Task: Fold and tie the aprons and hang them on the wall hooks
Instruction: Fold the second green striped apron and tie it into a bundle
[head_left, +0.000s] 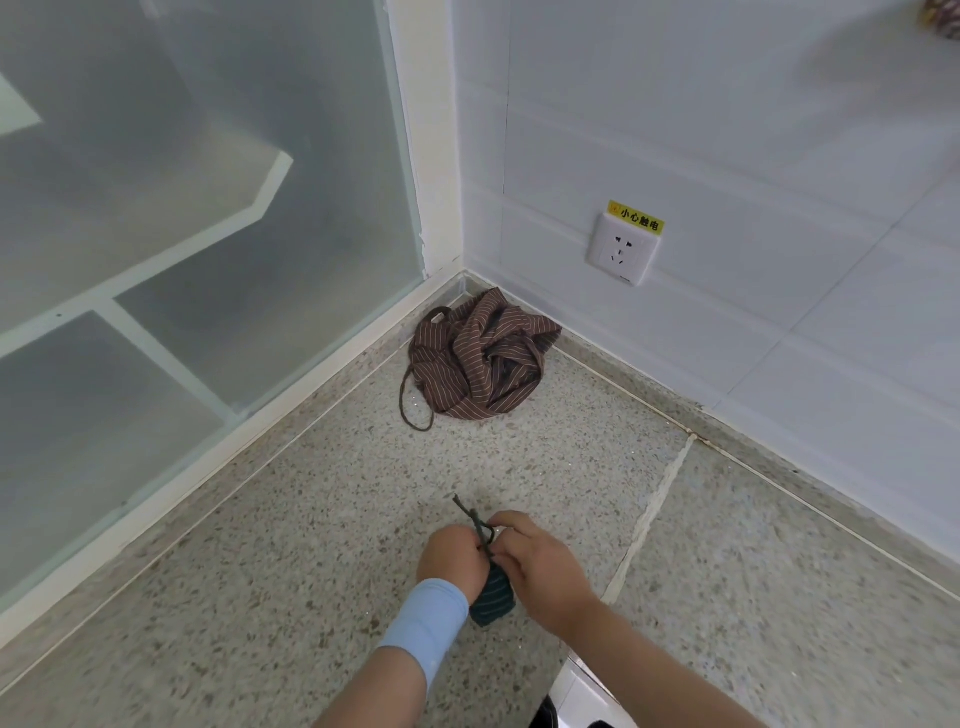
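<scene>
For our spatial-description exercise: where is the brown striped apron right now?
In the head view, the brown striped apron lies crumpled in the far corner, frosted glass panel to its left, wall socket above right.

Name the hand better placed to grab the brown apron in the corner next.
Left, probably. The left hand sits nearly in line with the brown apron; the right hand lies farther aside. Both hold the cord of the green apron, so either must let go first.
</scene>
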